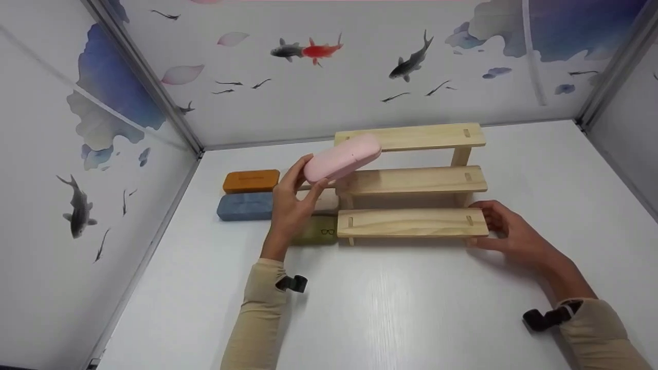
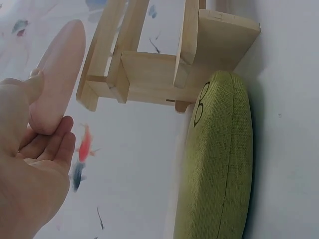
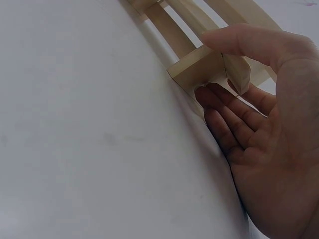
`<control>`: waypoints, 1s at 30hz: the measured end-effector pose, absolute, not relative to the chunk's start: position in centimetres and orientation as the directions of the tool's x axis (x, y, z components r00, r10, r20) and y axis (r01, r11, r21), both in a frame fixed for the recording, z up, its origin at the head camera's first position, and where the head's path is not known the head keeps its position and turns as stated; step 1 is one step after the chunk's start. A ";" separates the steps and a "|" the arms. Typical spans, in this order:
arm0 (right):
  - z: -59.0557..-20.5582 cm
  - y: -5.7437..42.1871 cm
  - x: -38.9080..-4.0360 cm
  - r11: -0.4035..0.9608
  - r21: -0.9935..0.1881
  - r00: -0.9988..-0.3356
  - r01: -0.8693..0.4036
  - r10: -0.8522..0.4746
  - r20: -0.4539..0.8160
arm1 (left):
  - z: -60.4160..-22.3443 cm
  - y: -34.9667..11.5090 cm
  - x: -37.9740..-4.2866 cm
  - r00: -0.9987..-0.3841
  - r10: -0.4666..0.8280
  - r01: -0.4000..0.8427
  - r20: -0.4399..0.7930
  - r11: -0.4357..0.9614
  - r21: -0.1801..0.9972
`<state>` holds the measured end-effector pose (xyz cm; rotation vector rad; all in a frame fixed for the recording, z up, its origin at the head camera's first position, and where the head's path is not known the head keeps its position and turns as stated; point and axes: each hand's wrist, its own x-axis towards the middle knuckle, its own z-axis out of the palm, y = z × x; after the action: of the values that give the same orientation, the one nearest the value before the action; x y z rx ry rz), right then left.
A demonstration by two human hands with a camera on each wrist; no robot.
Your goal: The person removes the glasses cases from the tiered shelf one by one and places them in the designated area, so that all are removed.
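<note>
My left hand [image 1: 292,205] grips one end of a smooth pink glasses case [image 1: 343,157], thumb on one side and fingers on the other. The case is raised and tilted above the left part of a three-tier wooden rack [image 1: 411,223]. In the left wrist view the same pink case [image 2: 61,74] stands clear of the boards. My right hand [image 1: 519,239] holds the rack's right end at the lowest step. Seen from the right wrist, the thumb lies against the wood [image 3: 199,69] and the fingertips reach round the end piece.
Left of the rack lie an orange case [image 1: 251,181], a blue case [image 1: 244,206], a pale case [image 1: 327,201] and a green fabric case [image 1: 317,230] with a glasses print. My left hand partly covers this group. White panels [image 1: 360,108] with painted fish enclose the white table [image 1: 390,308].
</note>
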<state>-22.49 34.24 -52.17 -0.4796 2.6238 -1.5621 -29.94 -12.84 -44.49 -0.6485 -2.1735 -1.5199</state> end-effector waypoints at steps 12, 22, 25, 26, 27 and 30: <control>-52.1 33.7 -22.5 0.449 -0.863 -0.949 -0.230 -0.299 0.097 | -45.1 -16.4 -29.2 -0.807 0.105 0.577 0.581 0.348 0.739; -52.0 33.8 -22.5 0.431 -0.874 -0.949 -0.227 -0.298 0.100 | -45.2 -18.5 -28.4 -0.818 0.074 0.551 0.570 0.385 0.740; -52.1 34.0 -22.5 0.410 -0.884 -0.949 -0.226 -0.296 0.105 | -45.0 -18.6 -27.9 -0.820 0.074 0.545 0.568 0.405 0.734; -52.2 34.1 -22.5 0.404 -0.887 -0.949 -0.224 -0.296 0.105 | -44.8 -18.7 -27.6 -0.821 0.074 0.542 0.566 0.409 0.734; -52.2 34.2 -22.5 0.399 -0.889 -0.949 -0.224 -0.297 0.106 | -44.7 -18.7 -27.4 -0.822 0.074 0.541 0.564 0.409 0.735; -52.1 34.3 -22.4 0.416 -0.883 -0.951 -0.219 -0.292 0.098 | -44.2 -18.9 -26.6 -0.826 0.073 0.535 0.559 0.414 0.737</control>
<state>-22.37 34.30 -52.14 -0.4666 2.5829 -1.5935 -26.63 -18.88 -44.18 -0.5180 -2.2300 -1.3990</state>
